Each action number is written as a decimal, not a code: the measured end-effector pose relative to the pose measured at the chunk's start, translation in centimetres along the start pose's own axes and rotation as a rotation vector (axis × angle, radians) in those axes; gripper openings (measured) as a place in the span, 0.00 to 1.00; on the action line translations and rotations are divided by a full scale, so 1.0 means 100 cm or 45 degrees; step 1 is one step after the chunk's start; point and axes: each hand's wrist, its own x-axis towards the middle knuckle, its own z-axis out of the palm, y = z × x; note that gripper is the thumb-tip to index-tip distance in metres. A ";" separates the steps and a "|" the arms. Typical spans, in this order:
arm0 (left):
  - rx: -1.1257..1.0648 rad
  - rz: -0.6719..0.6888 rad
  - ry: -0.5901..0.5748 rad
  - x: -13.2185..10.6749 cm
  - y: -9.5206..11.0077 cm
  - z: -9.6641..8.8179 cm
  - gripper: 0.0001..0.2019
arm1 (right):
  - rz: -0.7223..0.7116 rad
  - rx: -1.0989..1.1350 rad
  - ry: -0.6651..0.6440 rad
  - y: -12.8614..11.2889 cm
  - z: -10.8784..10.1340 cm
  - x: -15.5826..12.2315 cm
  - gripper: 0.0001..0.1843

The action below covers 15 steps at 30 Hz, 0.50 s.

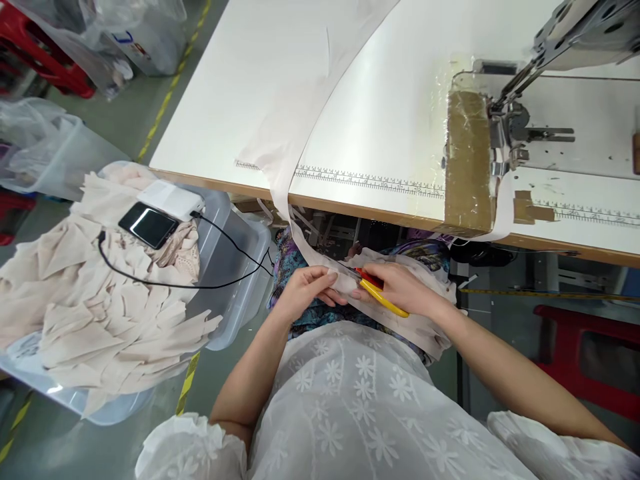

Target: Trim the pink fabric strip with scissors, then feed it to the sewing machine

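Observation:
My left hand (pixel 313 291) pinches a pale pink fabric strip (pixel 300 243) above my lap. From there the strip runs up over the table edge and widens across the tabletop. In my right hand (pixel 395 287) is a pair of scissors (pixel 384 299) with yellow and red handles, fingers wrapped round them. The blades point left toward the fabric by my left fingers; whether they are open or closed I cannot tell. More pale fabric (pixel 425 330) lies bunched on my lap beneath the right hand.
A sewing machine (pixel 515 127) stands on the white table (pixel 380 120) at right, a fabric band hanging from it. At left, a plastic bin (pixel 220 300) holds cut fabric pieces (pixel 125 327), a phone (pixel 148 225) and a white power bank (pixel 171 200) with a black cable. A red stool (pixel 590 360) stands right.

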 end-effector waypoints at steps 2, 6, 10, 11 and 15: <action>0.068 -0.001 -0.133 0.003 0.007 0.007 0.26 | -0.027 0.182 0.105 -0.004 0.004 0.001 0.21; 0.748 0.399 -0.018 0.021 0.067 -0.008 0.16 | -0.043 0.294 0.352 -0.011 0.004 -0.008 0.18; 1.490 0.942 0.552 0.081 0.163 -0.051 0.11 | 0.040 0.250 0.585 -0.011 -0.006 -0.036 0.17; 1.612 0.975 0.642 0.103 0.184 -0.060 0.11 | 0.074 0.262 0.622 -0.010 -0.008 -0.045 0.16; 1.932 0.716 0.890 0.185 0.230 -0.078 0.14 | 0.196 0.494 0.775 -0.002 -0.022 -0.079 0.16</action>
